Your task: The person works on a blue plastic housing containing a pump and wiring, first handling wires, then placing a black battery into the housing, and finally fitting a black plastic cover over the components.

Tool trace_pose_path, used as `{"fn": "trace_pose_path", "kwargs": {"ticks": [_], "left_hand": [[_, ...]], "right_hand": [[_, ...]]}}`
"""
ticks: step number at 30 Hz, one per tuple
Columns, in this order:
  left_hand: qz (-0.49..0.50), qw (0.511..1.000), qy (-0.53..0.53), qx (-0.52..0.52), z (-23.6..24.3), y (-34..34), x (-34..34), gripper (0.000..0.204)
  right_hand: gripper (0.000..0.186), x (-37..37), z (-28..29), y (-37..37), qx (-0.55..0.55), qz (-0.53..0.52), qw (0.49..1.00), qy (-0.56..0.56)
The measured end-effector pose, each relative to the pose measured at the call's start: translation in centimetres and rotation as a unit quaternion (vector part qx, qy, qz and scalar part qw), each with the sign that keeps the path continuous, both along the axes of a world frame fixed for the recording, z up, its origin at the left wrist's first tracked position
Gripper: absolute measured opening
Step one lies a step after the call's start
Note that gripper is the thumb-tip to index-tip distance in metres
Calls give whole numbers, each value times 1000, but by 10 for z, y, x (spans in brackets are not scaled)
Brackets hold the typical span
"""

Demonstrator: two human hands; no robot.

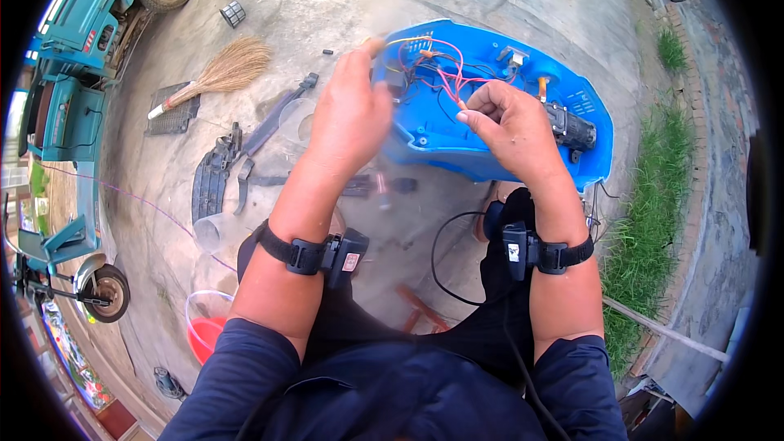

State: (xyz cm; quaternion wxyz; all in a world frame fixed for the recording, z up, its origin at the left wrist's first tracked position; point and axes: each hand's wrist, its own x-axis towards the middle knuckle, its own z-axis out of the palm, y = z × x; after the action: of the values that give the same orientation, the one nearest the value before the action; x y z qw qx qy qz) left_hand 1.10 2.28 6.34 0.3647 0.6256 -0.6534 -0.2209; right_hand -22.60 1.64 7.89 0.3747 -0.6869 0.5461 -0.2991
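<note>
The right hand pinches red wires between thumb and finger, tips close together. The wires are in a blue cover in front of the person. The left hand is blurry beside the cover's left edge; its finger gap and any hold cannot be told. A broom lies farther left.
</note>
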Motion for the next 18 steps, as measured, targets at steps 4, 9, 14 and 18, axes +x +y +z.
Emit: {"fn": "trace_pose_path", "kwargs": {"ticks": [4, 9, 14, 18], "left_hand": [[-1, 1000, -2, -2, 0, 0, 1, 49], [-2, 1000, -1, -9, -2, 0, 1, 48], [0, 1000, 2, -19, -5, -1, 1, 48], [1, 1000, 0, -13, -4, -1, 2, 48]], "right_hand": [[17, 0, 0, 0, 1, -2, 1000, 29], [17, 0, -1, 0, -18, 2, 999, 33], [17, 0, -2, 0, -25, -1, 999, 25], [18, 0, -2, -1, -23, -1, 999, 30]]}}
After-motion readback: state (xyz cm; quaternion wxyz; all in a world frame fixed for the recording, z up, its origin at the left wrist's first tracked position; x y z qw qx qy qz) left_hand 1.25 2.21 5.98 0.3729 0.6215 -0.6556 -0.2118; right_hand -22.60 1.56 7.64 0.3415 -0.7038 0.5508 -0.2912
